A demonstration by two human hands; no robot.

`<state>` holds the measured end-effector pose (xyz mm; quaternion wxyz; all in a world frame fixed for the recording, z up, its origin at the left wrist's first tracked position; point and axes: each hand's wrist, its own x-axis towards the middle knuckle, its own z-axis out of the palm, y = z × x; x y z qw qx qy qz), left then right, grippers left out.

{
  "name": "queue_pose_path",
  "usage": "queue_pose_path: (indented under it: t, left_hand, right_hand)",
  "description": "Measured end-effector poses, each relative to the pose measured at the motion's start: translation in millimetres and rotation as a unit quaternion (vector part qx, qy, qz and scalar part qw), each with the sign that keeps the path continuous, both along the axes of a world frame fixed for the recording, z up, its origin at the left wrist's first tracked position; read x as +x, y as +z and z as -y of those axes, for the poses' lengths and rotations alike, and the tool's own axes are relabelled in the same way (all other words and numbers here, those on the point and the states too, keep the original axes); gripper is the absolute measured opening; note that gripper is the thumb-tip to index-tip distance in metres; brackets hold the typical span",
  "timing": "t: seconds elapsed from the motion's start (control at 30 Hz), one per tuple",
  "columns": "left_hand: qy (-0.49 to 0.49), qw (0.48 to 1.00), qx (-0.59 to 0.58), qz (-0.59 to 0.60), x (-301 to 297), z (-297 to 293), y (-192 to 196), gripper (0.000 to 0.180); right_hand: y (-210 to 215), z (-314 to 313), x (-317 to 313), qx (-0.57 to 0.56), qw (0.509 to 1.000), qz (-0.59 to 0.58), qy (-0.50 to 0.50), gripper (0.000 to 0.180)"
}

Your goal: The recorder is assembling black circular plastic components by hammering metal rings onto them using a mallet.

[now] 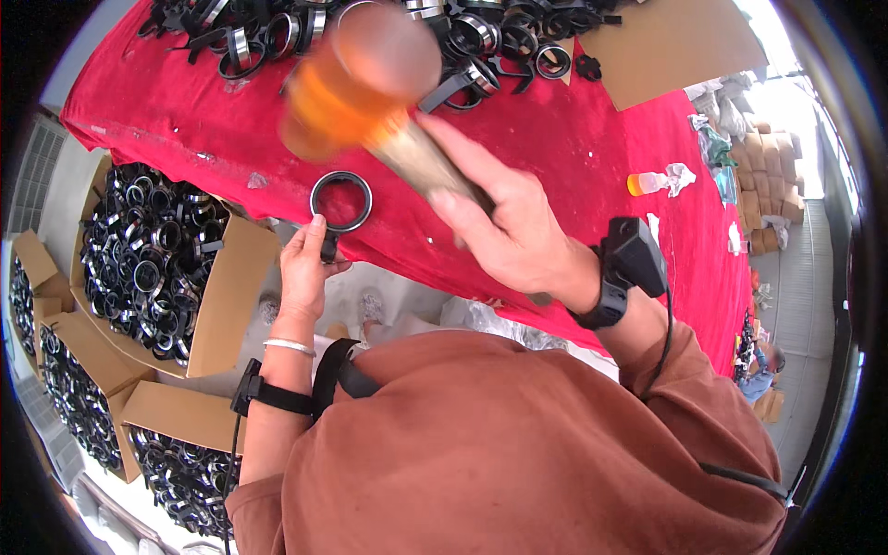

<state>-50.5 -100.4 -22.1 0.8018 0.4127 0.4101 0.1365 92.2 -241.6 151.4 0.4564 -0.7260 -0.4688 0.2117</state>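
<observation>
My left hand (303, 268) pinches the tab of the black ring (340, 201) flat on the red cloth (573, 157). My right hand (509, 231) is wrapped tight around the mallet (356, 79), raised at twelve o'clock of the ring.

Around the black ring (340, 201) the red cloth (573, 157) lies bare on all sides. Beyond the ring a heap of rings (481, 37) blocks the far edge; open boxes (157, 259) crowd its left.
</observation>
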Motion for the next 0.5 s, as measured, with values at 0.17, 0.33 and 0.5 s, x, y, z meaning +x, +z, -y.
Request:
queue_pose_path:
  t: [0.17,0.33,0.5]
  left_hand:
    - [0.018,1.000,0.000,-0.006,4.5,6.0,3.6,0.033]
    - [0.035,0.999,-0.019,-0.002,10.2,1.1,2.6,0.031]
    - [0.048,0.999,-0.016,-0.005,-2.2,5.3,-4.2,0.028]
  right_hand:
    - [-66.0,-29.9,-3.5,0.024,0.991,0.127,0.030,0.048]
    - [-80.3,-43.2,13.3,-0.064,0.989,0.104,0.085,0.046]
    - [-17.1,-32.9,0.5,0.039,0.999,0.022,0.012,0.049]
